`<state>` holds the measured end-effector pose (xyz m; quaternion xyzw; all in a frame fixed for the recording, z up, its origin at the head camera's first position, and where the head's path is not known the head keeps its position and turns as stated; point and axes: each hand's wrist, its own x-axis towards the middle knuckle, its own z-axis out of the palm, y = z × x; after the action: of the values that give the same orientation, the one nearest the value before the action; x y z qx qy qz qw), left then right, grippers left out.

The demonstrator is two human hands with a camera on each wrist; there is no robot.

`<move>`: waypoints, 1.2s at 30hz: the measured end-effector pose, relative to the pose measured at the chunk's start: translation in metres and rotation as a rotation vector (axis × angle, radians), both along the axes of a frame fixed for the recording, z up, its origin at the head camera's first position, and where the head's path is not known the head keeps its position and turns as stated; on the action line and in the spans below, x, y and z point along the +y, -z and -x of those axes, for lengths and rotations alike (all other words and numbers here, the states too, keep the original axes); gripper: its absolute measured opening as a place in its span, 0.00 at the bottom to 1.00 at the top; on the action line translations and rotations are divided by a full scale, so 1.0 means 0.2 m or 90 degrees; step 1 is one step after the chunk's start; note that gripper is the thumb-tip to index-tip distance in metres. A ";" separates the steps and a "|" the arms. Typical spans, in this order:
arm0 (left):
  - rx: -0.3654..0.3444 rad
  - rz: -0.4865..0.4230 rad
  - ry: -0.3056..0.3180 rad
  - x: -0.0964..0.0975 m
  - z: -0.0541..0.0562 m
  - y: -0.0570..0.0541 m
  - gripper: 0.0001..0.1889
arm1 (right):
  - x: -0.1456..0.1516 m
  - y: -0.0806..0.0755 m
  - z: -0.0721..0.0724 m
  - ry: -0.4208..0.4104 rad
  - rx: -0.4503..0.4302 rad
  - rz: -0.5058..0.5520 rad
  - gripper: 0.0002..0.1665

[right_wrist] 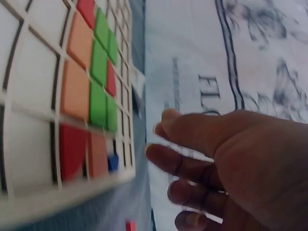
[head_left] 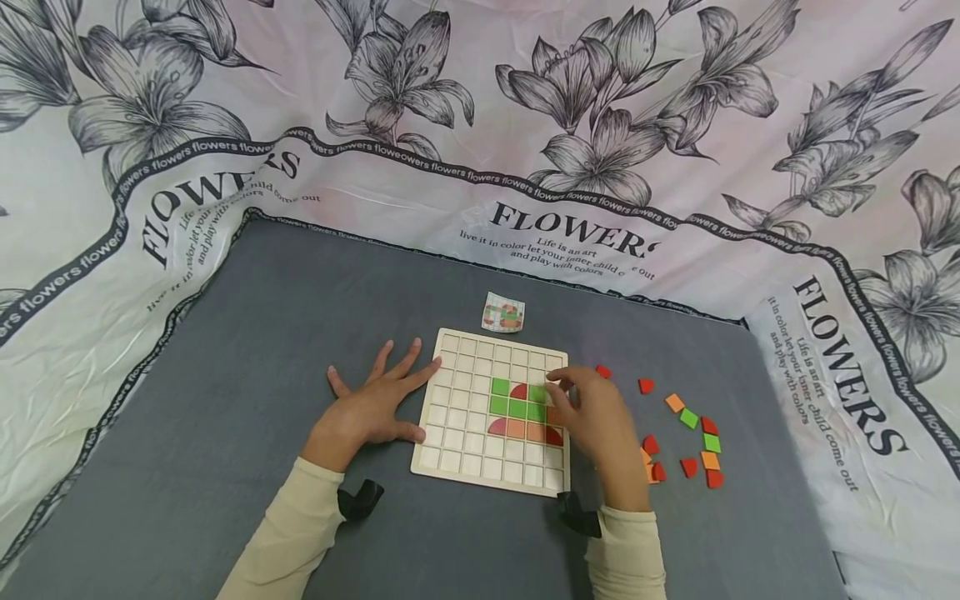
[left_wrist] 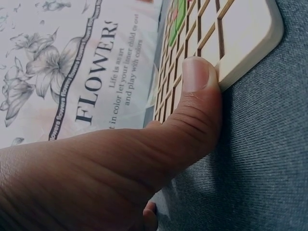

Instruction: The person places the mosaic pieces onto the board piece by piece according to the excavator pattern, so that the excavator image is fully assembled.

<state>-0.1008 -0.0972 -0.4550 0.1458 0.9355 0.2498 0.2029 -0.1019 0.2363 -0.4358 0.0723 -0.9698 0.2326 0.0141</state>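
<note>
A wooden grid board (head_left: pixel 457 417) lies on the dark cloth, partly filled with coloured pieces. Green square tiles (head_left: pixel 517 408), orange square tiles (head_left: pixel 525 430) and red quarter-round pieces (head_left: pixel 519 391) sit in its right-hand cells. In the right wrist view a small blue piece (right_wrist: pixel 113 162) shows in a cell near the edge. My left hand (head_left: pixel 371 408) is spread at the board's left side, its thumb (left_wrist: pixel 197 77) against the rim. Above the right edge is my right hand (head_left: pixel 596 408), fingers loosely bent, thumb and forefinger apart with nothing between them. It hides some cells in the head view.
Behind the board lies a small printed card (head_left: pixel 503 312) with a coloured pattern. Loose red pieces (head_left: pixel 646 386), orange tiles (head_left: pixel 674 403) and green tiles (head_left: pixel 688 418) are scattered to the right. A flower-printed cloth (head_left: pixel 420 183) rises around the dark work surface.
</note>
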 end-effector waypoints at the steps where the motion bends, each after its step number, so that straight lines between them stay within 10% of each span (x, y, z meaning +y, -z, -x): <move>1: 0.000 0.000 0.000 0.00 0.00 0.00 0.58 | 0.02 0.00 -0.02 0.021 0.003 -0.003 0.12; 17: -0.010 -0.012 -0.003 0.01 0.00 -0.02 0.57 | 0.48 -0.01 -0.24 0.302 -0.131 -0.082 0.19; 24: -0.009 -0.011 -0.004 0.00 0.00 -0.01 0.57 | 0.53 0.02 -0.28 0.312 -0.199 -0.081 0.22; 36: -0.004 -0.009 -0.001 0.01 0.00 0.01 0.58 | 0.42 0.04 -0.28 0.316 -0.156 -0.076 0.19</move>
<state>-0.1012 -0.0957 -0.4562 0.1459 0.9332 0.2572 0.2044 -0.0463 0.3201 -0.4446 -0.1952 -0.9643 0.1715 -0.0507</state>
